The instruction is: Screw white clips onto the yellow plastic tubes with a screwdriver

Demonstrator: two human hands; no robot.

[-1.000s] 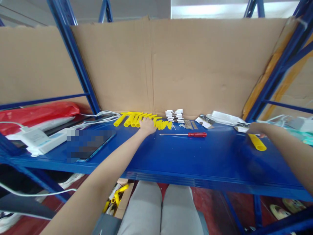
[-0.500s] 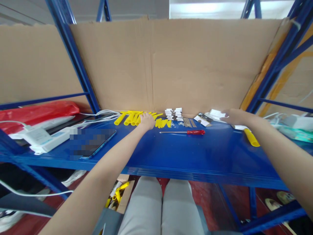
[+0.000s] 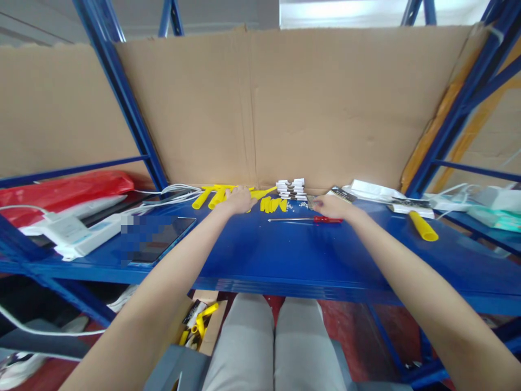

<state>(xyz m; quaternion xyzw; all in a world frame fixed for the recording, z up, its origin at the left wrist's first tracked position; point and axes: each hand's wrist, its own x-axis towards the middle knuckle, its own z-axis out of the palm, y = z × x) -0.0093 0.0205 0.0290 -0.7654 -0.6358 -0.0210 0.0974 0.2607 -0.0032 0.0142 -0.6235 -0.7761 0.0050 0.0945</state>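
My left hand [image 3: 240, 200] lies over the row of yellow plastic tubes [image 3: 218, 197] at the back of the blue shelf, its fingers apart and touching them. Part of the row is hidden beneath it. To its right stand small yellow flat pieces [image 3: 273, 205]. My right hand [image 3: 330, 206] is low over the flat grey strips [image 3: 310, 201], fingertips pinched at one; the rest are covered. Just below that hand lies a screwdriver [image 3: 325, 220] with a red handle. Behind, between both hands, white folded cards [image 3: 291, 189] are stacked near tiny scattered bits [image 3: 302, 205].
Black-and-white packaging [image 3: 342, 194] and white paper [image 3: 376, 191] lie at the back right, with a single yellow tube [image 3: 423, 226]. On the left are a phone [image 3: 166, 241], a white power strip [image 3: 91, 239] and cables. A cardboard panel [image 3: 325, 108] closes the back.
My right hand has moved left from the white paper to the grey strips and is no longer at the paper. My left hand has stayed over the yellow tubes, shifting slightly.
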